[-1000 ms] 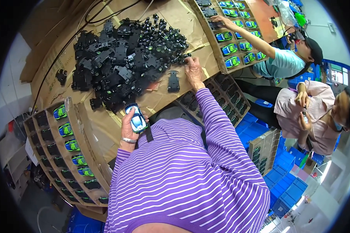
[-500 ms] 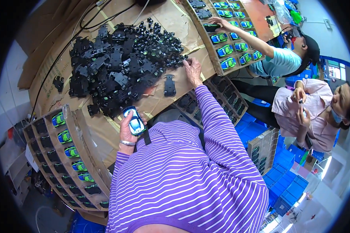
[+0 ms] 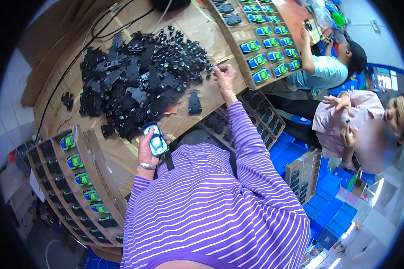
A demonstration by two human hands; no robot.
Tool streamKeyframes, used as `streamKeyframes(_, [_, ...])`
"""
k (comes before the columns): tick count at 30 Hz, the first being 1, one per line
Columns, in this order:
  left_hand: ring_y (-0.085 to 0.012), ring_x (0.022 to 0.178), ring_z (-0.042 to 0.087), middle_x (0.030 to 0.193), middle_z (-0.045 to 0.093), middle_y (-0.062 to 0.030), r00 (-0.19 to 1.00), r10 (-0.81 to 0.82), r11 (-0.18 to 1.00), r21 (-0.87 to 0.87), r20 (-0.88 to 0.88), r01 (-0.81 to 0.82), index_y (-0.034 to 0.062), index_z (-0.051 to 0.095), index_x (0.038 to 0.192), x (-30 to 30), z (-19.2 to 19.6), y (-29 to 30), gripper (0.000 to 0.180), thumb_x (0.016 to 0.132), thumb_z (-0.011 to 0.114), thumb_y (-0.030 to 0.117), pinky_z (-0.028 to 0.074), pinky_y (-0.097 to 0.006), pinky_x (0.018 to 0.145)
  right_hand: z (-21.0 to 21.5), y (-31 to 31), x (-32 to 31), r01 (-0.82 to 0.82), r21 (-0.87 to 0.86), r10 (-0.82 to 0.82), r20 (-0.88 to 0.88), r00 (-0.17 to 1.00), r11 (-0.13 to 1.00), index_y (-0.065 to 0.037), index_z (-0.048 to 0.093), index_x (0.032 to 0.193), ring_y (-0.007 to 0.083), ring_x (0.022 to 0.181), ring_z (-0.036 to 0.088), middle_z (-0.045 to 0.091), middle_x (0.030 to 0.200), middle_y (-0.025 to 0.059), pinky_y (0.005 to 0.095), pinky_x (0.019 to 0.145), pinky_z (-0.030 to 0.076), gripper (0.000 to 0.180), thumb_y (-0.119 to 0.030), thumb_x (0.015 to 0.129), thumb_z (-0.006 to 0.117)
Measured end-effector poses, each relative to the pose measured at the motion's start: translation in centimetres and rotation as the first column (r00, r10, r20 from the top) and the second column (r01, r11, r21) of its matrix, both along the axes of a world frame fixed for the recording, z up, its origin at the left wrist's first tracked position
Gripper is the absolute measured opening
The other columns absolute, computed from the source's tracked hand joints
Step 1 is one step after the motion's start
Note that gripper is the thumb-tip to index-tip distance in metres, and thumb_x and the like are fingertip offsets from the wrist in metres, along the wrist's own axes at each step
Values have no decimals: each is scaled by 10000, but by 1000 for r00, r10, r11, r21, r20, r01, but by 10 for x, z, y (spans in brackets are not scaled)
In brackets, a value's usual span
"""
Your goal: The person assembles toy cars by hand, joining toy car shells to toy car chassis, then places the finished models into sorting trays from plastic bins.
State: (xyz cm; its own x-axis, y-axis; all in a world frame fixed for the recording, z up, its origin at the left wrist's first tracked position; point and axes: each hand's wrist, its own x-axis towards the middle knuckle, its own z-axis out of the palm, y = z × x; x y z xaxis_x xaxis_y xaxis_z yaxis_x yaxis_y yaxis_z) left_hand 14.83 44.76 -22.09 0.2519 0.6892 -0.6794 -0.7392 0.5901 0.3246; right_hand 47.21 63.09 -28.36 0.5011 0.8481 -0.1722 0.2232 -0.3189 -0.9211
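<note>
so I'm gripping a blue toy car shell [image 3: 157, 140] in my left hand [image 3: 147, 152], fingers wrapped around it, close to my chest beside the cardboard tray rack [image 3: 83, 179]. Looks like I'm mid-assembly, needing a base next. My right hand [image 3: 224, 77] is reaching at the edge of the black chassis pile [image 3: 134, 80], fingertips pinching something tiny, can't tell what. One loose chassis [image 3: 195, 101] is sitting near the table edge, with bare cardboard around it

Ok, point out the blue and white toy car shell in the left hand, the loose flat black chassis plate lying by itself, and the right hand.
Blue and white toy car shell [image 3: 157, 140], head view, on its roof.
Loose flat black chassis plate [image 3: 195, 101], head view, on its middle.
Right hand [image 3: 224, 74], head view, on its back.
</note>
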Motion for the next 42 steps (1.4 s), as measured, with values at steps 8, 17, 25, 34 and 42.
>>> streamKeyframes(8, [-357, 1093, 643, 1319, 571, -180, 959, -41, 974, 227, 280, -24, 72, 366, 1479, 40, 38, 48, 526, 1026, 509, 298, 616, -432, 801, 101, -89, -69, -434, -87, 333, -516, 789, 897, -6, 615, 884, 128, 662, 645, 666, 765, 71, 244, 574, 542, 193, -136, 865, 757])
streamKeyframes(17, [-362, 1058, 673, 1167, 643, -213, 963, -123, 962, 266, 239, 57, 6, 385, 1441, 53, 61, 41, 516, 1032, 507, 295, 617, -402, 783, 83, -143, -62, -404, -153, -5, -939, 345, 902, 22, 626, 980, 160, 820, 673, 686, 973, 117, 283, 657, 575, 105, -79, 954, 626])
streamKeyframes(25, [-369, 1075, 667, 1158, 642, -211, 961, -158, 962, 254, 227, 99, 4, 375, 1443, 55, 60, 39, 508, 1036, 495, 283, 618, -395, 785, 89, -153, -68, -348, -191, -48, -923, 382, 918, -12, 617, 981, 136, 720, 679, 689, 867, 65, 284, 659, 584, 118, -124, 952, 644])
streamKeyframes(34, [-373, 1168, 614, 1272, 593, -232, 955, -230, 954, 235, 185, 185, 23, 385, 1444, 58, 49, 43, 504, 1013, 526, 244, 619, -416, 779, 86, -157, -44, -30, -154, -125, -889, 441, 988, -17, 635, 987, 150, 743, 670, 683, 851, 59, 328, 704, 590, 126, -116, 924, 681])
streamKeyframes(42, [-341, 1008, 681, 1177, 640, -237, 924, -338, 932, 198, 181, 302, 76, 404, 1447, 53, 31, 42, 471, 1025, 499, 265, 607, -405, 753, 117, -145, 106, 716, 111, -202, -919, 337, 690, 28, 627, 987, 191, 743, 667, 670, 895, 142, 331, 729, 595, 145, -116, 976, 616])
